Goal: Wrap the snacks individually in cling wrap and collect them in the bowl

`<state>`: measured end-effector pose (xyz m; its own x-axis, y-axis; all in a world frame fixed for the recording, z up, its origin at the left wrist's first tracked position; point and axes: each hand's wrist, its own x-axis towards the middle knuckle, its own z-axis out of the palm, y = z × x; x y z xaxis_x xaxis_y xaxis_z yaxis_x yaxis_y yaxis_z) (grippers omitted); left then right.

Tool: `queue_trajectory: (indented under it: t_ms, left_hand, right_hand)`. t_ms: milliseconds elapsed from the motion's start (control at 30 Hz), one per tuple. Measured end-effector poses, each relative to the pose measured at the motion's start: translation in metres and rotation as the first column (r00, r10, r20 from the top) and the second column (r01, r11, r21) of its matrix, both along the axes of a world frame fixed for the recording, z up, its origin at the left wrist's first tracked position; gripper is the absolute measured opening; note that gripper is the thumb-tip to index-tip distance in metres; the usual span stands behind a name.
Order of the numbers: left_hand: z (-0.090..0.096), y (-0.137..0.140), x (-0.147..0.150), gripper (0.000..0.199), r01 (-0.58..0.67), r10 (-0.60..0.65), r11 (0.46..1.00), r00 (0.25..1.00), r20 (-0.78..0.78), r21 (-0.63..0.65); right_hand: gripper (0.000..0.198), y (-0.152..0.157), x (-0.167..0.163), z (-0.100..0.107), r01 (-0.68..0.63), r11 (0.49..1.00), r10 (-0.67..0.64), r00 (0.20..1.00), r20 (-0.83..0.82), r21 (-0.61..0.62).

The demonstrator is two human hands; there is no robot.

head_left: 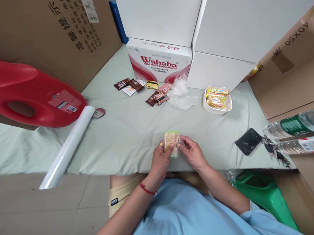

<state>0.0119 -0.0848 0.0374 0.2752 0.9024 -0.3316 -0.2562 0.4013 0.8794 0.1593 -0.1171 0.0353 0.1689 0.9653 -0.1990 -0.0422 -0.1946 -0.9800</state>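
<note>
Near the table's front edge I hold a pack of crackers [171, 138] in a clear wrapper with green ends. My left hand [161, 157] grips its left side, thumb across the front. My right hand [193, 152] pinches the right side, its fingers partly hidden behind the pack. Farther back lie several brown snack packets [136, 85], a yellow packet [152, 84] and a pink packet [165, 88]. Crumpled clear plastic [180, 93] sits beside them. To the right, a white bowl [217, 110] holds yellow-wrapped snacks [216, 97].
A red jug [38, 93] and a plastic-film roll [68, 147] are at the left. On the right lie a black card holder [249, 141], keys [273, 149] and water bottles [303, 122]. A Wahaha box [160, 60] and cardboard boxes [292, 66] border the table.
</note>
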Motion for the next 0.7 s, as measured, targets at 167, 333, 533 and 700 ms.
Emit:
queue_trajectory:
  t_ms: [167,333,533,700]
  left_hand:
    - [-0.002,-0.003,0.005,0.044,-0.027,0.027,1.000,0.999,-0.022,-0.003]
    - [0.003,-0.002,0.001,0.050,-0.008,0.032,0.991,0.984,0.175,-0.137]
    - [0.011,-0.004,-0.002,0.049,0.100,-0.022,0.968,0.946,0.323,-0.229]
    - [0.012,-0.005,0.001,0.049,0.040,0.034,0.973,0.950,0.312,-0.227]
  right_hand:
    - [0.047,-0.002,-0.007,-0.007,0.075,0.997,-0.076,0.996,0.042,0.022]
    - [0.042,0.002,-0.003,-0.010,0.128,0.990,-0.136,0.968,-0.209,-0.051]
    - [0.033,0.006,0.001,-0.001,0.145,0.989,-0.149,0.957,-0.250,-0.037]
    - [0.029,0.005,-0.004,0.005,0.156,0.988,-0.154,0.975,-0.162,0.002]
